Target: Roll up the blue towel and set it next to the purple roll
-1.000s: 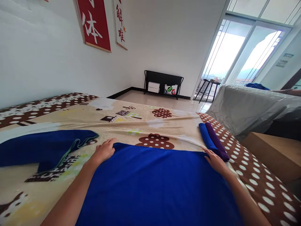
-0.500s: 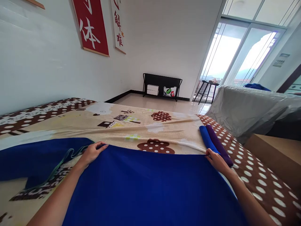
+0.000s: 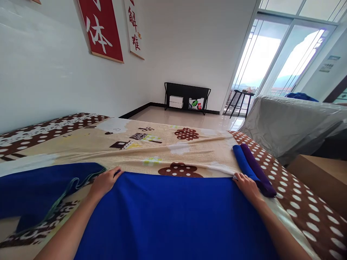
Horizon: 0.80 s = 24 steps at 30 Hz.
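Note:
A large blue cloth [image 3: 176,216] is stretched between my two hands, its far edge nearly straight. My left hand [image 3: 108,180] pinches the far left corner, fingers closed. At the far right corner my right hand [image 3: 246,184] grips the same cloth, with a small white tag showing by the fingertips. Just beyond the right hand lie a rolled blue cloth [image 3: 244,162] and a rolled purple cloth [image 3: 256,168], side by side. Another blue cloth [image 3: 48,180] with a green stitched edge lies crumpled left of my left hand.
Underneath is a patterned blanket [image 3: 162,148] with a brown polka-dot border. A cardboard box [image 3: 320,177] and a plastic-covered piece of furniture [image 3: 295,119] stand on the right. A black rack [image 3: 187,90] is against the far wall, with a stool [image 3: 241,101] near the glass door.
The held cloth's left and right corners have come slightly closer together, my right hand shifting a little left. Both hands keep their grip. The view has shifted slightly.

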### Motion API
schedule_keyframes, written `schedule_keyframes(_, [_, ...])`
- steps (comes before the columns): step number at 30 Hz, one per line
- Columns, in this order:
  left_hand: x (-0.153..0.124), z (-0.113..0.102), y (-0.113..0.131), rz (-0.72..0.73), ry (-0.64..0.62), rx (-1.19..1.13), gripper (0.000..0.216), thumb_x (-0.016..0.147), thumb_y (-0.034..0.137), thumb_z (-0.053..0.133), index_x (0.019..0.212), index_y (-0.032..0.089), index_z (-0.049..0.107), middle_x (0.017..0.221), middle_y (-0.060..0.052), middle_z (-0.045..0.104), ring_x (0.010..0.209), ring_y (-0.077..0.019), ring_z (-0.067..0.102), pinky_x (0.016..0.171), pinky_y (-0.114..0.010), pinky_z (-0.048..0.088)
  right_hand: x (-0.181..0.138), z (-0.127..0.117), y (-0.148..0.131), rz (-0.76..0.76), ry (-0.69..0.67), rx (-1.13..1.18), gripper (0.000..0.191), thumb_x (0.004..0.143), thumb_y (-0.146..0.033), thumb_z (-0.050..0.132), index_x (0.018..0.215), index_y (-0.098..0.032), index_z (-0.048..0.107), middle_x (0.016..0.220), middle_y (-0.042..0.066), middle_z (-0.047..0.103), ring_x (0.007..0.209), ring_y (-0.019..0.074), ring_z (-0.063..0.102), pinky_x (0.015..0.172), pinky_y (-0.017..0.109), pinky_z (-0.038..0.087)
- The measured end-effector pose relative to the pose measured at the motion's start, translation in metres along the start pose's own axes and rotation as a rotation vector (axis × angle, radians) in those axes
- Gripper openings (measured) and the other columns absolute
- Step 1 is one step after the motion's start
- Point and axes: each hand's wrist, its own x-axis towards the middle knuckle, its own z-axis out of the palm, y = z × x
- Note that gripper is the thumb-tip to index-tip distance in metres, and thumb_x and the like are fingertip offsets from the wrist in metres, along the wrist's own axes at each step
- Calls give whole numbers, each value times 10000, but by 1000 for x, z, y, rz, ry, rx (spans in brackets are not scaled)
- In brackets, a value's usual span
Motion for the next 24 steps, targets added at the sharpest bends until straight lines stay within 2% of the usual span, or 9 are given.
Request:
schedule_keyframes(6, [-6, -13, 10, 0, -24, 93, 343, 979, 459, 487, 1098, 164, 615, 993, -44, 686, 847, -172, 656, 808, -372, 522, 4, -20, 9, 2, 52, -62, 301, 967, -406, 563, 1142, -165, 607, 1003, 36, 637, 907, 158, 629, 803, 356, 546])
schedule_keyframes(9, [-18, -27, 27, -27, 63, 153, 304, 985, 345, 491, 1198, 150, 585, 1144, -92, 649, 1042, -232, 629, 929, -470, 494, 6, -41, 17, -1, 73, -43, 290, 949, -367, 597, 1168, -176, 608, 1062, 42, 639, 997, 181, 621, 891, 408, 527])
schedule_keyframes(11, [-29, -32, 49, -25, 125, 179, 348, 990, 254, 420, 1287, 120, 544, 1264, -159, 598, 1189, -305, 567, 1001, -559, 427, 6, -54, 12, 30, 94, -17, 287, 944, -346, 604, 1175, -175, 607, 1124, 55, 633, 1044, 195, 613, 928, 436, 515])
schedule_keyframes(14, [-51, -22, 110, 115, 98, 151, 422, 974, 190, 345, 1336, 83, 535, 1370, -206, 556, 1274, -317, 524, 1061, -516, 387, 7, -65, -33, 53, 115, 64, 300, 950, -359, 592, 1188, -175, 605, 1215, 79, 615, 1103, 211, 599, 967, 460, 498])
schedule_keyframes(17, [-76, 10, 200, 371, -35, 76, 452, 981, 267, 398, 1408, 161, 501, 1475, -101, 524, 1363, -204, 470, 1127, -350, 356, 11, -66, -122, -44, 86, 204, 348, 971, -388, 553, 1262, -200, 581, 1296, 87, 598, 1156, 210, 591, 1009, 457, 480])
schedule_keyframes(19, [-90, 33, 253, 484, -111, 39, 518, 989, 352, 420, 1481, 190, 409, 1553, -65, 438, 1424, -182, 400, 1157, -352, 325, 13, -63, -183, -138, 49, 300, 437, 992, -426, 502, 1374, -216, 510, 1390, 99, 558, 1228, 214, 566, 1048, 451, 455])
schedule_keyframes(20, [-95, 42, 271, 510, -138, 28, 544, 993, 385, 412, 1502, 197, 376, 1575, -60, 403, 1445, -178, 369, 1169, -357, 308, 13, -61, -206, -175, 27, 338, 478, 1001, -450, 471, 1414, -212, 476, 1430, 100, 536, 1280, 212, 537, 1067, 431, 441])
schedule_keyframes(22, [-99, 50, 283, 522, -177, 17, 571, 996, 453, 384, 1519, 227, 350, 1596, -46, 357, 1469, -182, 330, 1193, -380, 270, 9, -56, -227, -227, -16, 395, 535, 1007, -518, 407, 1463, -241, 436, 1505, 70, 480, 1382, 190, 448, 1114, 376, 398])
schedule_keyframes(24, [-97, 44, 260, 491, -194, 18, 574, 990, 518, 358, 1519, 292, 351, 1604, -14, 334, 1481, -189, 308, 1210, -408, 228, 1, -49, -210, -225, -53, 425, 563, 1000, -578, 359, 1473, -283, 435, 1539, 27, 440, 1437, 173, 377, 1150, 355, 353])
